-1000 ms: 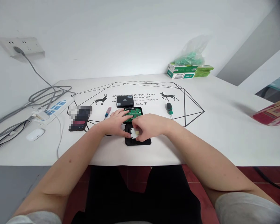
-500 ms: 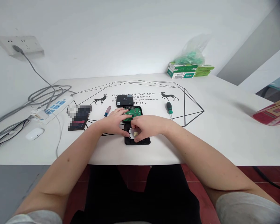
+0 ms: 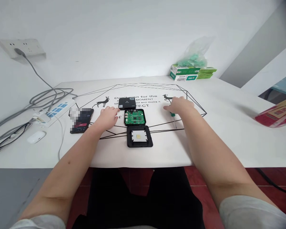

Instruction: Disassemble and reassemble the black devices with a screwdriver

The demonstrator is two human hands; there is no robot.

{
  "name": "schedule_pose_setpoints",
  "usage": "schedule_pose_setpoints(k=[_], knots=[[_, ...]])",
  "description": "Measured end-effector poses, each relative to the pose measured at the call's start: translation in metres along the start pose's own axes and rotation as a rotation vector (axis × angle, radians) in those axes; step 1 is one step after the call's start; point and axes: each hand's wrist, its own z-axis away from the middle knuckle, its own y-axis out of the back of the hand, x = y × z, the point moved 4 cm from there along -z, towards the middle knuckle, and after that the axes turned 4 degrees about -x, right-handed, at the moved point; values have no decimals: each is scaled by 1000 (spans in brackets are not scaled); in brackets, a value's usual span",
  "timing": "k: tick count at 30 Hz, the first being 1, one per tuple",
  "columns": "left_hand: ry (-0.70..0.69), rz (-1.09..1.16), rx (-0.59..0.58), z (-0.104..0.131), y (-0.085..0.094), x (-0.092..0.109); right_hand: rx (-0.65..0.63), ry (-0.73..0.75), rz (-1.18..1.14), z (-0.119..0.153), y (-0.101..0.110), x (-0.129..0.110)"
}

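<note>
- Right hand [image 3: 180, 106]: palm down over the green-handled screwdriver [image 3: 173, 114], fingers curled loosely onto the handle. Whether they have closed on it cannot be told; the handle is mostly hidden, the thin shaft shows just below the hand, lying on the surface [image 3: 228, 133].
- Left hand [image 3: 109, 116]: flat on the surface, palm down, fingers spread and relaxed, gripping nothing. A red and blue screwdriver lay here but is not visible now, so left out.
- Between the hands: green circuit board [image 3: 134, 117] sitting in a black tray, face up, just beside the left fingertips.
- Nearer the body from the board: black square casing half [image 3: 139, 137], open side up, with a pale square pad in its middle. It touches or nearly touches the board's tray; both hands are clear of it.
- Beyond the left fingertips: small black box [image 3: 127, 103], closed, lying on the printed lettering of the white mat [image 3: 147, 92].
- Outward from the left hand: dark phone [image 3: 81, 121], screen lit, flat on the surface.
- Farther left: white earbud case [image 3: 36, 137], white power strip [image 3: 52, 112], a tangle of grey cables [image 3: 46, 96] running up to a wall socket [image 3: 21, 48].
- Far beyond the right hand, at the back edge: stacked green and white boxes [image 3: 192, 72] with a clear bag on top.
- Far right edge: red carton [image 3: 275, 114], partly cut off.
</note>
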Motion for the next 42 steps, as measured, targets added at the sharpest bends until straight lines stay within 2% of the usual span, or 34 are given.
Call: schedule_pose_setpoints(k=[2, 4, 9, 11, 13, 14, 16, 20, 24, 33, 42], knots=[[3, -17, -6, -1, -2, 0, -40, -132, 2, -2, 0, 19], [-3, -27, -10, -1, -4, 0, -61, -197, -29, 0, 1, 23], [-2, -43, -10, -2, -4, -2, -8, -163, -241, 2, 4, -1], [7, -52, -3, -2, -4, -2, 41, -111, -451, 1, 3, -17], [9, -47, 2, -2, -4, -2, 79, -21, -972, 2, -2, -34], [8, -41, 3, -2, -4, -2, 52, 15, -1164, 3, -8, -45], [2, -32, 0, -1, -4, -1, 2, 44, -1350, 8, -20, -65], [-2, -46, -7, -1, -4, 0, -68, 87, -1399, 19, -43, -99], [-15, -56, -10, 0, -4, 2, -55, 163, -1362, 27, -55, -114], [-31, -51, -18, -1, -6, 1, -27, 211, -1298, 28, -55, -115], [-61, 61, -26, -2, -2, 2, 58, 215, -1360, 26, -43, -108]])
